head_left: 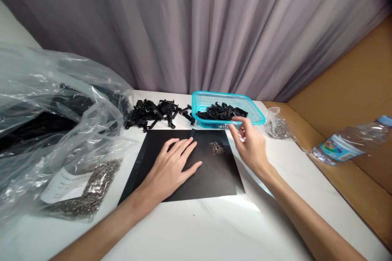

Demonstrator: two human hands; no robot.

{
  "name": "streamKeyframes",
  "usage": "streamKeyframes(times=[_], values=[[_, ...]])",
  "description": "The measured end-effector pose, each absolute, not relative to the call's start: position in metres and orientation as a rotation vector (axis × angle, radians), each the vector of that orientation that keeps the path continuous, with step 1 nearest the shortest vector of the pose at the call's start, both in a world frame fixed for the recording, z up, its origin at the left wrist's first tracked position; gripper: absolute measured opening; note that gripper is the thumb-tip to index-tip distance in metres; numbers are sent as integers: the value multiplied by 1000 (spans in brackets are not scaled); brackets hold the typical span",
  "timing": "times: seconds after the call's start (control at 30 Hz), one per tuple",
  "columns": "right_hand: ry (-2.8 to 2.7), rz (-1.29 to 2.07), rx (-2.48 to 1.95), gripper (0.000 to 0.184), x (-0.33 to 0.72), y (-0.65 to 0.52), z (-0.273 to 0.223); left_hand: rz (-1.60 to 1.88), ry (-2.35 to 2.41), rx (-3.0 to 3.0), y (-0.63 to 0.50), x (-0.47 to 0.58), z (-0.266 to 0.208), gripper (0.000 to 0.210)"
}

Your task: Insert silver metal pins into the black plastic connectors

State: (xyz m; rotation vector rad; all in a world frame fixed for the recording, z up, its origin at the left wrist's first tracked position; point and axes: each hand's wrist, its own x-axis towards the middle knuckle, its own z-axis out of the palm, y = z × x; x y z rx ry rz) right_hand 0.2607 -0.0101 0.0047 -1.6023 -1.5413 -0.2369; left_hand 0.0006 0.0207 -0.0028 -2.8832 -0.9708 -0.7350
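Over the black mat, the left hand is held with fingers spread; right of the mat, the right hand is half-curled, its grip unclear. Behind the mat, black plastic parts are partly basketed; a loose heap seems left.

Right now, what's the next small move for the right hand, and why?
Probably bring the right hand over to the small metal pieces: its thumb and index finger stand apart with nothing visible between them, and the pile lies uncovered on the black mat, between it and the left hand.
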Motion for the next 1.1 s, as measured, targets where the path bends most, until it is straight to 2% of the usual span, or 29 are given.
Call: streamKeyframes(times=[0.03, 0.13, 0.23, 0.53, 0.7, 0.93, 1.1], values=[[-1693, -205, -1588, 28, 259, -14, 2, -747, -961, -2880, 20, 0, -3, 39], [-2135, -17, -1469, 33, 256, -24, -1, -763, -946, -2844, 19, -1, -3, 32], [-2309, 95, -1412, 34, 255, -32, 0, -788, -961, -2754, 19, -1, -7, 35], [-2469, -13, -1418, 40, 250, -43, 4, -852, -801, -2751, 20, -4, -7, 19], [-2480, -18, -1428, 41, 252, -44, 6, -1014, -806, -2764, 17, -6, -2, 22], [-2523, 111, -1352, 41, 251, -46, 7, -1078, -855, -2784, 11, -4, -1, 43], [-2457, 217, -1291, 40, 248, -47, 8, -1056, -865, -2901, 10, -4, -2, 35]])
